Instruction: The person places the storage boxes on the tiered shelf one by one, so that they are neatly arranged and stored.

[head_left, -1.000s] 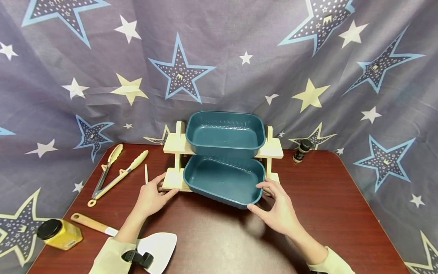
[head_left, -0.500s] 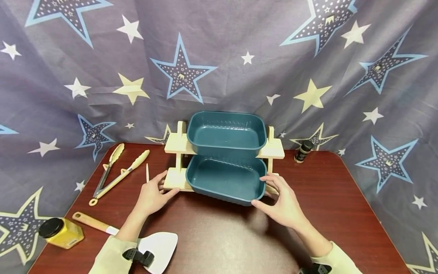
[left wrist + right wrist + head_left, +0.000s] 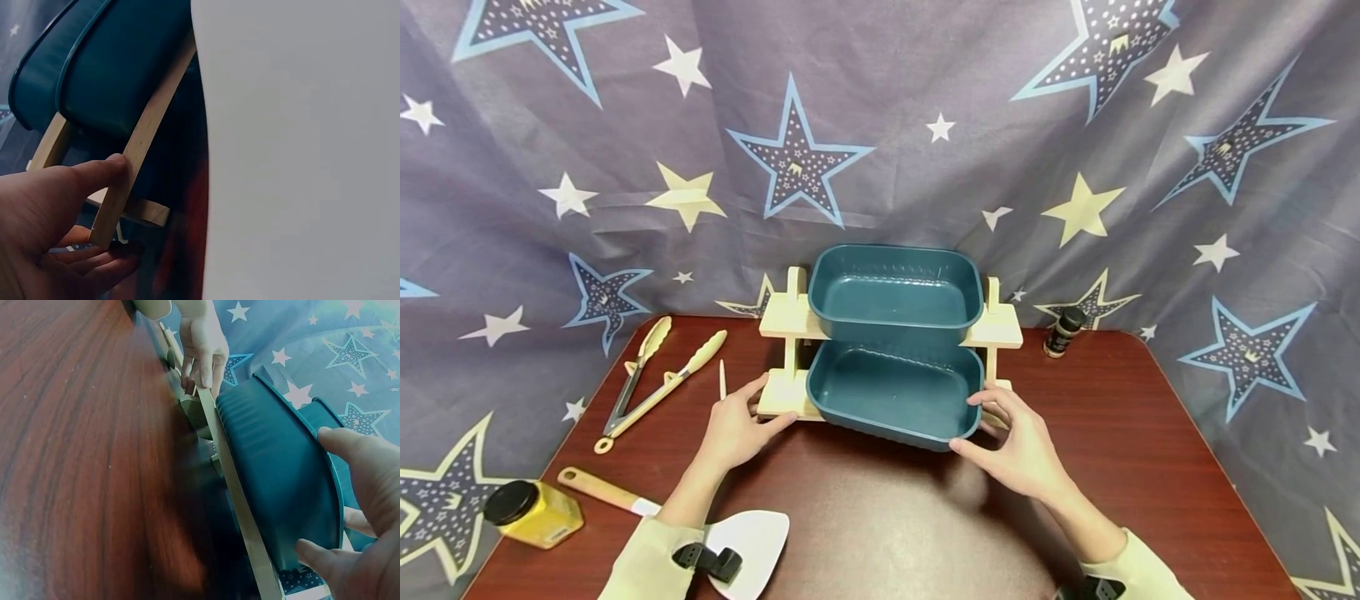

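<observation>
A two-tier wooden rack (image 3: 788,315) stands at the back of the table. On its upper tier sits one dark teal rectangular bin (image 3: 895,287). The lower bin (image 3: 891,392) rests askew on the tier below, its right front corner jutting forward past the shelf edge. My left hand (image 3: 736,429) grips the left end of the lower shelf, thumb on the front edge and fingers behind and beneath, as the left wrist view (image 3: 69,212) shows. With thumb and fingers spread around its right front corner, my right hand (image 3: 1017,442) holds the lower bin.
Left of the rack lie tongs (image 3: 658,383) and a thin pale stick (image 3: 722,379). A white spatula (image 3: 748,546) lies partly under the left forearm, beside a yellow jar (image 3: 542,512) with a black lid. A small seasoning bottle (image 3: 1063,332) stands back right, before the star-patterned curtain (image 3: 895,192).
The lower bin's right front corner has swung slightly back and to the right, along with my right hand. My left hand keeps its place on the shelf end.
</observation>
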{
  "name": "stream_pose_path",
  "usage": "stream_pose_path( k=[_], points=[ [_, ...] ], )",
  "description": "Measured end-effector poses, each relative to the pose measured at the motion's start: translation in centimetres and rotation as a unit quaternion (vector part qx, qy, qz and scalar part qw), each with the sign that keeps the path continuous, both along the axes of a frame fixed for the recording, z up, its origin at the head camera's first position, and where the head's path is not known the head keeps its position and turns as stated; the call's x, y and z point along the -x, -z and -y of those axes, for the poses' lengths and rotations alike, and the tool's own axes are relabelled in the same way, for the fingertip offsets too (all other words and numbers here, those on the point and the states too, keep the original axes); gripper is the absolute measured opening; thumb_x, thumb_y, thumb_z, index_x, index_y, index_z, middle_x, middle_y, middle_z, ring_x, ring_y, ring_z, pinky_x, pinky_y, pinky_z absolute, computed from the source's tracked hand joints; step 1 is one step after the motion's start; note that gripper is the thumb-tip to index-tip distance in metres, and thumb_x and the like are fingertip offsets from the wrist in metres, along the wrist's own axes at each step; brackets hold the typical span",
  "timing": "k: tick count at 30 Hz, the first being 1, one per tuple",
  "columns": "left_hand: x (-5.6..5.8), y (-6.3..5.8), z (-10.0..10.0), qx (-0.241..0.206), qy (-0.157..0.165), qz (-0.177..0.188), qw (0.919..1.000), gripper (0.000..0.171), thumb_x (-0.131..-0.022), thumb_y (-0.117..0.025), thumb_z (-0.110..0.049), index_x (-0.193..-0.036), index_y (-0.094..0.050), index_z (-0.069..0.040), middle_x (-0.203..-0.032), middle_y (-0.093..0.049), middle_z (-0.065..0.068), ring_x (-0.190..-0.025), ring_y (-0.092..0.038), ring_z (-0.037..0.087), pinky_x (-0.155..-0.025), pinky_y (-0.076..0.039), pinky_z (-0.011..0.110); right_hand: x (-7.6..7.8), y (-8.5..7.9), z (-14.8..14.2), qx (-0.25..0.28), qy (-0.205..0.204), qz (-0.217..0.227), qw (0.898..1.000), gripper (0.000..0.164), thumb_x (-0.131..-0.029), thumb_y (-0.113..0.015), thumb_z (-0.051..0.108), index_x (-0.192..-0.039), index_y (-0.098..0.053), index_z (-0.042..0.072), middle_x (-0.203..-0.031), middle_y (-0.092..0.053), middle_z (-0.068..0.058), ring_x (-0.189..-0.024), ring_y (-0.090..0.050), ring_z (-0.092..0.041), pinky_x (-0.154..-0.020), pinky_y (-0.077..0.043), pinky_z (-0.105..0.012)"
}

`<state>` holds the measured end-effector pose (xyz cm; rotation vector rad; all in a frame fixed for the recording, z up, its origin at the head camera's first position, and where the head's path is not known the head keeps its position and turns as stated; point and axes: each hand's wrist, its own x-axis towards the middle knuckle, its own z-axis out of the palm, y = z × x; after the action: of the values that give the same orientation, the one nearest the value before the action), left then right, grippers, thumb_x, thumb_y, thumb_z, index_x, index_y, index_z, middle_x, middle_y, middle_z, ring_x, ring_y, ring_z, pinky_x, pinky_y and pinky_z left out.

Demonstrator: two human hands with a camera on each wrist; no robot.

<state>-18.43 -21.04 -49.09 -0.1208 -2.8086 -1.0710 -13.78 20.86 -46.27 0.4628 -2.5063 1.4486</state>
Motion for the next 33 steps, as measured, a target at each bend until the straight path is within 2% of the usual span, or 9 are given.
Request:
stream_pose_path(
  k=[5, 11, 13, 15, 19, 24, 30, 33],
  points=[
    [0.1, -0.3, 0.0, 0.001, 0.002, 0.006, 1.0, 0.09, -0.084, -0.091, -0.038, -0.152, -0.052, 0.007, -0.13, -0.071, 0.032, -0.098, -0.081, 0.034, -0.09, -0.062, 0.052, 0.6, 0.2, -0.5, 0.004, -0.012, 0.006, 1.0, 0.06, -0.075, -0.098, 0.01, -0.125, -0.065, 0.002, -0.148, -0.057, -0.024, -0.122, -0.072, -0.035, -0.097, -0.06, -0.041],
    [0.1, -0.4, 0.0, 0.003, 0.003, 0.006, 1.0, 0.09, -0.084, -0.091, -0.038, -0.151, -0.053, 0.008, -0.134, -0.068, 0.032, -0.1, -0.08, 0.035, -0.09, -0.063, 0.052, 1.5, 0.3, -1.1, -0.046, -0.018, -0.027, 0.998, 0.058, -0.075, -0.098, 0.017, -0.123, -0.067, 0.008, -0.139, -0.064, -0.016, -0.121, -0.073, -0.029, -0.103, -0.058, -0.03],
    [0.1, -0.3, 0.0, 0.003, 0.002, 0.005, 1.0, 0.09, -0.084, -0.091, -0.039, -0.151, -0.053, 0.008, -0.136, -0.067, 0.032, -0.102, -0.08, 0.035, -0.09, -0.063, 0.052, 1.7, 0.3, -1.3, -0.052, -0.024, -0.027, 0.998, 0.057, -0.076, -0.098, 0.017, -0.124, -0.067, 0.009, -0.145, -0.063, -0.02, -0.124, -0.073, -0.031, -0.104, -0.059, -0.033],
    [0.2, -0.3, 0.0, 0.003, 0.002, 0.005, 1.0, 0.09, -0.084, -0.091, -0.04, -0.151, -0.054, 0.008, -0.138, -0.066, 0.031, -0.103, -0.08, 0.036, -0.091, -0.062, 0.051, 1.8, 0.2, -1.4, -0.043, -0.034, -0.017, 0.998, 0.056, -0.078, -0.096, 0.014, -0.125, -0.067, 0.008, -0.148, -0.06, -0.023, -0.126, -0.071, -0.035, -0.101, -0.06, -0.041],
    [0.2, -0.2, 0.0, 0.002, 0.002, 0.011, 0.9999, 0.091, -0.085, -0.091, -0.04, -0.153, -0.052, 0.007, -0.139, -0.066, 0.031, -0.101, -0.08, 0.033, -0.09, -0.063, 0.05, 1.6, 0.0, -1.6, -0.032, -0.035, -0.008, 0.999, 0.057, -0.078, -0.096, 0.011, -0.127, -0.067, 0.007, -0.148, -0.061, -0.025, -0.124, -0.072, -0.037, -0.097, -0.06, -0.049],
    [0.2, -0.1, 0.0, 0.001, 0.001, 0.01, 0.9999, 0.091, -0.085, -0.09, -0.04, -0.153, -0.052, 0.007, -0.14, -0.066, 0.03, -0.101, -0.08, 0.032, -0.09, -0.062, 0.05, 1.1, -0.2, -1.2, -0.027, -0.025, -0.019, 0.999, 0.056, -0.078, -0.096, 0.01, -0.126, -0.068, 0.004, -0.144, -0.063, -0.024, -0.12, -0.074, -0.034, -0.098, -0.06, -0.046],
    [0.0, -0.3, 0.0, -0.007, 0.001, 0.012, 0.9999, 0.09, -0.086, -0.09, -0.04, -0.153, -0.051, 0.007, -0.144, -0.063, 0.03, -0.105, -0.079, 0.034, -0.093, -0.062, 0.051, 1.0, -0.5, -0.9, -0.038, -0.011, -0.03, 0.999, 0.042, -0.079, -0.095, 0.011, -0.114, -0.073, 0.009, -0.144, -0.064, -0.024, -0.111, -0.078, -0.034, -0.092, -0.063, -0.039],
    [-0.1, -0.4, 0.0, -0.01, -0.002, 0.014, 0.9999, 0.09, -0.087, -0.09, -0.039, -0.153, -0.051, 0.006, -0.145, -0.062, 0.03, -0.106, -0.079, 0.035, -0.093, -0.062, 0.051, 1.3, -0.5, -0.9, -0.043, -0.021, -0.032, 0.998, 0.04, -0.079, -0.095, 0.011, -0.111, -0.072, 0.009, -0.142, -0.065, -0.023, -0.111, -0.078, -0.032, -0.092, -0.063, -0.039]
  ],
)
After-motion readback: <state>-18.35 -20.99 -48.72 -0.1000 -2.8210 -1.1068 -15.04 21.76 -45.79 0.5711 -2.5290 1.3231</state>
